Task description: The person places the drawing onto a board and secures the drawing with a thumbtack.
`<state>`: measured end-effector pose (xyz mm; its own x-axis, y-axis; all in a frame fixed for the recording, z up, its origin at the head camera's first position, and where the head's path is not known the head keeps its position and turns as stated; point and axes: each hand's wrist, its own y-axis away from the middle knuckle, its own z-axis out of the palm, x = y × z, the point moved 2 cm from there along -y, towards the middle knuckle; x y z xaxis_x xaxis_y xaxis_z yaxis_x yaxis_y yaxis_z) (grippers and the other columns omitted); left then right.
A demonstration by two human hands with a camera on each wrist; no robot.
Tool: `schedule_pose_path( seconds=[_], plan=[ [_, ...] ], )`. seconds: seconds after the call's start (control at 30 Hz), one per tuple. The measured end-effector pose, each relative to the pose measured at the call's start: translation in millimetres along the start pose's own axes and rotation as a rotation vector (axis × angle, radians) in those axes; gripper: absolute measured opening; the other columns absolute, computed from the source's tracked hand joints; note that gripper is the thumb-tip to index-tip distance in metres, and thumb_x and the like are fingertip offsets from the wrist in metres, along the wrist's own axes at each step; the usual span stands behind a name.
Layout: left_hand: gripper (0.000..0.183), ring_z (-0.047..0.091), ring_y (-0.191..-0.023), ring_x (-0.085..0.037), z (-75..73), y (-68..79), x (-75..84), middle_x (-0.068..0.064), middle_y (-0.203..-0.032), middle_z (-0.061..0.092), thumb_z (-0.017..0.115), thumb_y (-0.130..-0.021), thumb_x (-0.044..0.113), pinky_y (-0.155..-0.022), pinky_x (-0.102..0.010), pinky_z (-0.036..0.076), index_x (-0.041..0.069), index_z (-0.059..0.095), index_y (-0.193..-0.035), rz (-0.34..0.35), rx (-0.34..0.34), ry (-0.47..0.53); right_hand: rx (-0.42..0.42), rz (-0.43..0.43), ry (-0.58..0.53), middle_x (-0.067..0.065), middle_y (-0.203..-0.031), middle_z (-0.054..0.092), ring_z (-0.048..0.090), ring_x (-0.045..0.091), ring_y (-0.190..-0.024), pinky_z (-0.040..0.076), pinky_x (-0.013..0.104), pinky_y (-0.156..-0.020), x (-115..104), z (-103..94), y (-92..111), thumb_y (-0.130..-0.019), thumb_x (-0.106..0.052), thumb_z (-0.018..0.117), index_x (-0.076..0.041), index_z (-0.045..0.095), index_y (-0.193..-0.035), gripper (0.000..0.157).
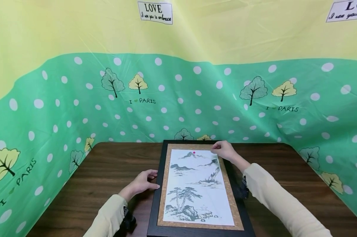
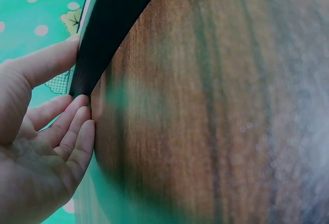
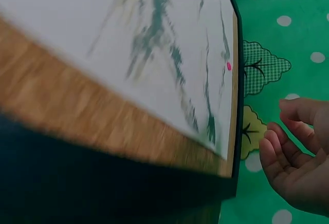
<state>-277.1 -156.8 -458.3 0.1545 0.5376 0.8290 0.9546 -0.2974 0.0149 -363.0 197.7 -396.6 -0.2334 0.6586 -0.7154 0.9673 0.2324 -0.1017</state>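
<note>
A picture frame (image 1: 156, 204) with black edges lies on the table, with a cork-coloured backing (image 1: 202, 146). On the backing lies a white sheet (image 1: 208, 207) printed with grey-green mountains, pines and rocks. A small pink dot (image 1: 194, 152) marks the sheet's top middle; its kind is too small to tell. My left hand (image 1: 142, 182) rests against the frame's left edge, thumb and fingertips touching the black side (image 2: 103, 34). Above the sheet's top right corner hovers my right hand (image 1: 225, 150), fingers loosely bent. No object shows between its thumb and fingers in the right wrist view.
The dark wooden table (image 1: 119, 158) reaches out on both sides of the frame. A green and yellow cloth (image 1: 178, 108) with white dots and tree prints hangs behind the table and at its sides. Dark devices (image 1: 128, 220) sit at both wrists.
</note>
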Motion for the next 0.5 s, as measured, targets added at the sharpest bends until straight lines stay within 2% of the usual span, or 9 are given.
schedule_pose_path(
  seconds=[0.23,0.5],
  plan=[
    [0.055,0.051,-0.100,-0.027,0.3,2.6,4.0,-0.013,-0.110,0.057,0.076,-0.072,0.010,-0.088,-0.044,0.043,-0.005,0.051,-0.119,0.011,-0.014,-0.036,0.064,-0.064,0.082,0.012,-0.088,0.062,0.055,0.021,-0.077,0.046,0.031,-0.064,13.5,-23.8,22.9,-0.085,-0.010,0.061,0.003,0.064,-0.096,0.018],
    [0.053,0.052,-0.099,-0.028,-1.5,4.4,8.2,-0.014,-0.109,0.058,0.075,-0.073,0.009,-0.086,-0.044,0.043,-0.006,0.052,-0.118,0.026,-0.022,-0.058,0.095,-0.104,0.104,0.010,-0.088,0.062,0.053,0.020,-0.075,0.045,0.028,-0.061,31.1,-44.4,46.7,-0.084,-0.011,0.064,0.003,0.063,-0.096,0.018]
  ],
)
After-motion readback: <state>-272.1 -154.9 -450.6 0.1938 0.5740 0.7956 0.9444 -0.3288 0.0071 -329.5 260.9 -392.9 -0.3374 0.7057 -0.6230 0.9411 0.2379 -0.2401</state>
